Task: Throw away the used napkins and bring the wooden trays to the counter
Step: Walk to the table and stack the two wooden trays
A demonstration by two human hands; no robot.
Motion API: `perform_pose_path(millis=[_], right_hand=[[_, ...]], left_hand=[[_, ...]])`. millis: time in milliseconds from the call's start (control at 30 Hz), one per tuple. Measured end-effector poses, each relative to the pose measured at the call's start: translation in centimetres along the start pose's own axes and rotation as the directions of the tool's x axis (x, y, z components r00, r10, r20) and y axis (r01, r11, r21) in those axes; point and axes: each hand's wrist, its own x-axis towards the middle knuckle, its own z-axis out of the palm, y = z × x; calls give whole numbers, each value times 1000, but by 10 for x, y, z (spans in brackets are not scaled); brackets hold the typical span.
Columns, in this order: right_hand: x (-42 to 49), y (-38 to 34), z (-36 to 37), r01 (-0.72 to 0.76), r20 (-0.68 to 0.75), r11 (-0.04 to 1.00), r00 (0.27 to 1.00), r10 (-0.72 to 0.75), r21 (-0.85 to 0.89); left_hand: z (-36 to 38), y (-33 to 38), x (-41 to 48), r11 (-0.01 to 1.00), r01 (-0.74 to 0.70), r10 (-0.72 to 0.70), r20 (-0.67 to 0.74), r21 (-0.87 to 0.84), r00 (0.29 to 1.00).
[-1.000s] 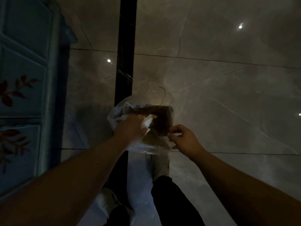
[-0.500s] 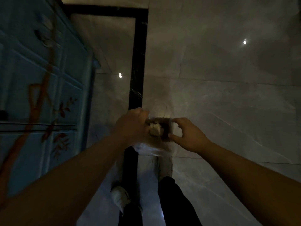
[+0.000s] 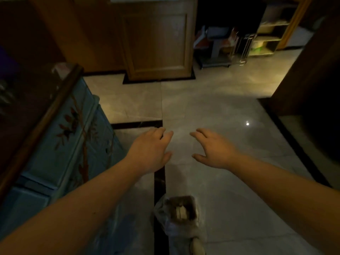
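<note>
Hovering at the frame's centre, the left hand [image 3: 150,151] and right hand [image 3: 214,150] are both spread wide and empty, palms down, near each other but apart. Low in the frame, a clear plastic bag [image 3: 176,219] sits on the tiled floor [image 3: 211,111], with a white napkin [image 3: 180,212] inside. A blue painted cabinet [image 3: 60,144] fills the left side.

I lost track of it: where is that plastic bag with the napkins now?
In the head view, the plastic bag sits on the floor at bottom centre, beside the shoe, below both empty hands.
</note>
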Motion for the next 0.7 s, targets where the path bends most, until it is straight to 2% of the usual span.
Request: perform_pose_path(millis=[167,233,333,567,700], right_hand=[[-67,-9,-93,-92,-178,988,982,69,-127],[-105,-6,-125,-162,-242,973,963,119,-167],[-152,3,-156,-242,-297,946,939,173,-215],[-298,71,-191,-483,-378,831,849,369,-275],[-382,121,-203,-624,-406,730,766,499,-280]], left_hand=[[-84,35,1,979,-149,164,-100,136,981],[-116,64,9,958,-249,267,-130,141,955],[-145,103,24,935,-335,351,-159,118,923],[-177,255,48,827,-522,557,-173,209,813],[-187,352,67,784,-582,618,-178,217,766]])
